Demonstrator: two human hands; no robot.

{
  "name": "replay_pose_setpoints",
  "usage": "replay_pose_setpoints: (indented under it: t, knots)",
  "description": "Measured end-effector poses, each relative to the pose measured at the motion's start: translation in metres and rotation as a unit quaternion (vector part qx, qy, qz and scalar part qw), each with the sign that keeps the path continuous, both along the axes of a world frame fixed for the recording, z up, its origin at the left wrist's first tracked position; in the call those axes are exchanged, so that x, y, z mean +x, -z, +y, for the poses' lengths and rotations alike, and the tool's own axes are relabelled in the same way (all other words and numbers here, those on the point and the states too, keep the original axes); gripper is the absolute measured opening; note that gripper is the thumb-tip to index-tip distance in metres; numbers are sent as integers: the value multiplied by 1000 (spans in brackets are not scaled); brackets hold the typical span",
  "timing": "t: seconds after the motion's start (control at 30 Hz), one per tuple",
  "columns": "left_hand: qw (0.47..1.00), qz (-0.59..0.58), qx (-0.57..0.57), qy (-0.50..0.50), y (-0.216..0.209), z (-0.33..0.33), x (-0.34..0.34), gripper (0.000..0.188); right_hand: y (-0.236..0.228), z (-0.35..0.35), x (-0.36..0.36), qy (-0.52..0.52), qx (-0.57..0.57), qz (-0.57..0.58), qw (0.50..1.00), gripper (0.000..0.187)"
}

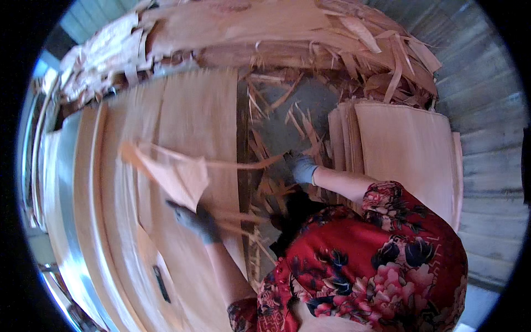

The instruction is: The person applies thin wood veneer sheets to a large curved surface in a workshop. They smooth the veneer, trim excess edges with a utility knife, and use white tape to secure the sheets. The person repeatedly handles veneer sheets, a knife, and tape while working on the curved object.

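A torn, pale piece of wood veneer [185, 177] hangs over a pile of long veneer sheets [193, 116], blurred by motion. Its lower corner is in my left hand [196, 221], gloved in grey and closed on it. From near this piece a narrow veneer strip [238, 165] runs to the right. My right hand [301, 167], also gloved, is closed round that strip's end, above the littered floor. On the sheets below my left hand lies a slim black object [161, 283], perhaps a knife handle.
Veneer scraps litter the grey floor [321, 99] between the piles. A stack of shorter veneer sheets [409, 149] stands at the right. Along the far side lies a large ragged heap of veneer [249, 27]. A metal edge [69, 166] borders the left.
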State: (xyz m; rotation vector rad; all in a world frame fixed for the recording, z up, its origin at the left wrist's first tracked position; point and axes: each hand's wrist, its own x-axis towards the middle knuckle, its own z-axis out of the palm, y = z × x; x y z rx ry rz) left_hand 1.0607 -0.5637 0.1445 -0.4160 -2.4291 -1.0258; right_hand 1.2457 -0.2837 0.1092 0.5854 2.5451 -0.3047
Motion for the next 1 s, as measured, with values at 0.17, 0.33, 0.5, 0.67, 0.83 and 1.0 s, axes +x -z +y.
replay_pose_setpoints:
  t: [0.17,0.33,0.5,0.67,0.83,1.0]
  knots:
    - [966,-190,147,92,-14,15,36,18,-100,24,-10,-3,-297,289,910,85]
    - [908,-171,-85,374,-50,48,78,29,-132,-33,-39,-19,-665,304,681,63]
    - [735,-517,68,434,-92,41,74,39,-115,-33,-69,187,-611,283,715,45]
    - [853,-368,2,370,-139,-23,30,66,-133,11,-129,362,-513,371,684,33]
    - [900,-355,7,253,-159,-48,3,57,-161,104,-130,439,-509,520,527,14]
    - [891,-375,229,115,-149,29,-11,53,-159,256,-94,586,-465,504,432,10]
